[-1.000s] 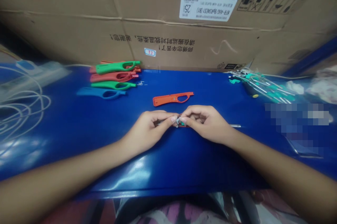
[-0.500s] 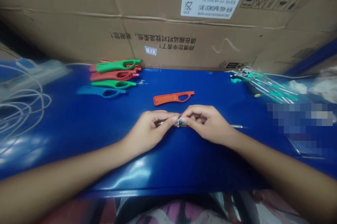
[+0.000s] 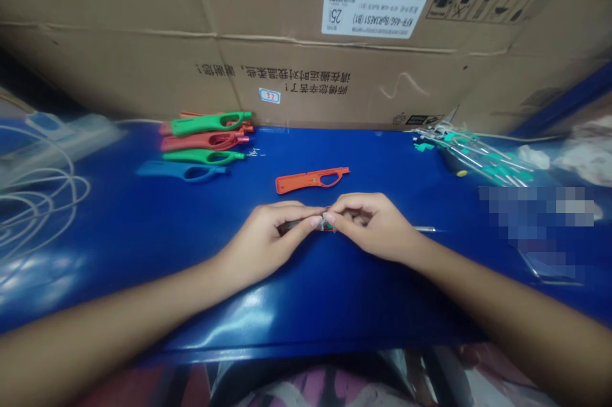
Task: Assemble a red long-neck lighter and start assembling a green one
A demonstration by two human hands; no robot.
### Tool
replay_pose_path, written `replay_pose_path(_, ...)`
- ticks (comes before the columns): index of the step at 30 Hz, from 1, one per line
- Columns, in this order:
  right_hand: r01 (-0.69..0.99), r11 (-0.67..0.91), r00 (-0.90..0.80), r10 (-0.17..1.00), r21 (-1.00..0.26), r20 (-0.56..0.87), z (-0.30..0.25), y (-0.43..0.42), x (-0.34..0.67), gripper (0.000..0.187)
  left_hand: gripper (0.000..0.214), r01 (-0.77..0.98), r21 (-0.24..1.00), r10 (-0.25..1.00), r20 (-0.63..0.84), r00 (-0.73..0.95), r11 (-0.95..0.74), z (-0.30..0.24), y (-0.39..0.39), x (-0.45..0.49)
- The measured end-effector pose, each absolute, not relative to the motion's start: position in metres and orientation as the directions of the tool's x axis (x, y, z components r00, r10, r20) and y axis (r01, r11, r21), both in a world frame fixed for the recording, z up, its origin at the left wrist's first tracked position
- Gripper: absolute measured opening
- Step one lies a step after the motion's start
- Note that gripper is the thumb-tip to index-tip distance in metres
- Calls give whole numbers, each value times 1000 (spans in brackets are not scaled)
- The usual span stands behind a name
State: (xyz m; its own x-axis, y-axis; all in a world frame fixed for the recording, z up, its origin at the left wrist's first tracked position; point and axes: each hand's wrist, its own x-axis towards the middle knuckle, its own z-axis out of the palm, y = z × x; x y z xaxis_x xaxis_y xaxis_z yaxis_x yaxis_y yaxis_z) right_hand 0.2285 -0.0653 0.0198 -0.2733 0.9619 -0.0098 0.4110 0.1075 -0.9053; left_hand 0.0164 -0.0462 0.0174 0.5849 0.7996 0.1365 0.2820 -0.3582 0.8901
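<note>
My left hand [image 3: 280, 235] and my right hand [image 3: 370, 222] meet at the middle of the blue table, thumbs and forefingers almost touching. Between them is a lighter assembly [image 3: 329, 226], with an orange-red edge, a small green part and a whitish piece showing. Both hands are closed on it, and most of it is hidden by the fingers. A thin metal tube [image 3: 424, 229] sticks out past my right wrist. Just beyond the hands lies an orange lighter handle half [image 3: 300, 182], its hollow inner side facing up.
Green, red and blue lighter handle pieces [image 3: 205, 157] are piled at the back left. Metal tubes with green parts [image 3: 482, 155] lie at the back right. White cable [image 3: 71, 184] coils at the left. A large cardboard box [image 3: 287, 43] stands behind the blue table [image 3: 306, 305].
The hands stay together with only slight finger movement at the assembly. The whole view has shifted a little with the camera.
</note>
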Motion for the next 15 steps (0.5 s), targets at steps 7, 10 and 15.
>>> replay_pose_path(7, 374, 136, -245, 969, -917, 44, 21, -64, 232, 25, 29, 378, 724, 701, 201, 684, -577, 26, -38, 5)
replay_pose_path(10, 362, 150, -200, 976, -920, 80, 23, -64, 235, 23, 31, 414, 625, 654, 211, 727, -662, 31, -33, 0)
replay_pose_path(15, 478, 276, -213, 958, -834, 195, 24, -65, 236, 18, 27, 455, 555, 623, 155, 766, -697, 35, -29, -2)
